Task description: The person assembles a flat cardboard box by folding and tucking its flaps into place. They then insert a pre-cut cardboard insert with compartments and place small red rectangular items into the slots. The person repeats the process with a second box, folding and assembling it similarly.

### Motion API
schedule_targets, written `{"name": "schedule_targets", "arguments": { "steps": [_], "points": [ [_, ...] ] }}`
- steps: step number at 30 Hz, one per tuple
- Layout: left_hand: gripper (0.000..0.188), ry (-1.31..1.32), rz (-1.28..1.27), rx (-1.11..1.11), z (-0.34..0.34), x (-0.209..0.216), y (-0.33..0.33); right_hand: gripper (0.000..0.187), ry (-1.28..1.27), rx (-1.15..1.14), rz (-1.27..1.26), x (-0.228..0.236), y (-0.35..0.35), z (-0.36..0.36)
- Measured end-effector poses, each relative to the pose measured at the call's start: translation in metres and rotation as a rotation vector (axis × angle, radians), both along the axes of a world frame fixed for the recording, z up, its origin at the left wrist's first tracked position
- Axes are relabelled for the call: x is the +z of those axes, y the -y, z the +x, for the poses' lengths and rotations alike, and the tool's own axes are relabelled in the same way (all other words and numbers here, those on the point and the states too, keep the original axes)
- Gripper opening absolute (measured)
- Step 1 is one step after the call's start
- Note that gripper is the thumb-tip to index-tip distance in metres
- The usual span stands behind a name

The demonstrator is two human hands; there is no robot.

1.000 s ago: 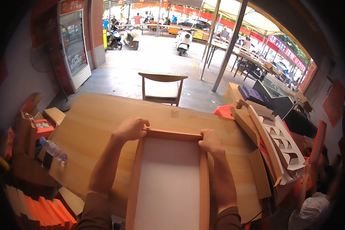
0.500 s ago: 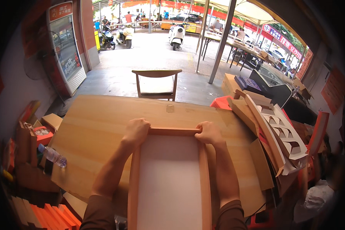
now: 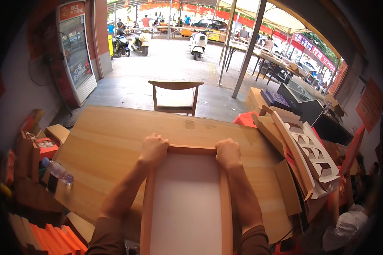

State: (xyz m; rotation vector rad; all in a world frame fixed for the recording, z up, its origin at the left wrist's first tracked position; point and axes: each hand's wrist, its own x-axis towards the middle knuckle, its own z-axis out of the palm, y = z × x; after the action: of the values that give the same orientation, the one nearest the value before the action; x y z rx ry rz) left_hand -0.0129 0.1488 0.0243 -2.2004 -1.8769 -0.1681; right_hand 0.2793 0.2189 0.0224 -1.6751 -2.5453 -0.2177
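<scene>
Pavement (image 3: pixel 170 68), the broadest thing in sight, spreads bright and pale beyond the floor of the workplace. Nearer comes the table (image 3: pixel 106 140), its wide tan top reaching out to both sides of the person's arms. An upright fridge (image 3: pixel 78 55) with a glass door stands by the left wall, and a white scooter (image 3: pixel 198 43) stands outside, roughly straight ahead. A wooden chair (image 3: pixel 175 85) with a pale seat is just past the table's far edge. Next in size is the long, shallow box (image 3: pixel 185 204), brown-walled with a white floor: it is right in front of the person, over the near middle of the table, its near end running out of view at the bottom (whether it rests on the top or is held a little above, I cannot tell). To the right, among brown cardboard pieces (image 3: pixel 287 187), is a white insert (image 3: pixel 303 147) with a row of cut-outs. The left hand (image 3: pixel 155 148) is clamped on the box's far left corner, fingers curled in; the right hand (image 3: pixel 228 153) grips the far right corner likewise, the far wall stretching between them. Last, a clear bottle (image 3: pixel 57 171) with a blue cap shows at the table's left edge
</scene>
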Motion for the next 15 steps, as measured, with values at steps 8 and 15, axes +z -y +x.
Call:
{"name": "schedule_targets", "arguments": {
  "steps": [8,15],
  "points": [
    [0.017,0.239,-0.126,-0.171,-0.018,-0.013,-0.009,0.017,-0.028,0.147,0.037,-0.023,0.002,-0.004],
    [0.044,0.174,-0.17,-0.068,-0.007,-0.015,-0.002,0.048,-0.106,0.202,-0.019,-0.021,0.007,0.0]
  ]
}}
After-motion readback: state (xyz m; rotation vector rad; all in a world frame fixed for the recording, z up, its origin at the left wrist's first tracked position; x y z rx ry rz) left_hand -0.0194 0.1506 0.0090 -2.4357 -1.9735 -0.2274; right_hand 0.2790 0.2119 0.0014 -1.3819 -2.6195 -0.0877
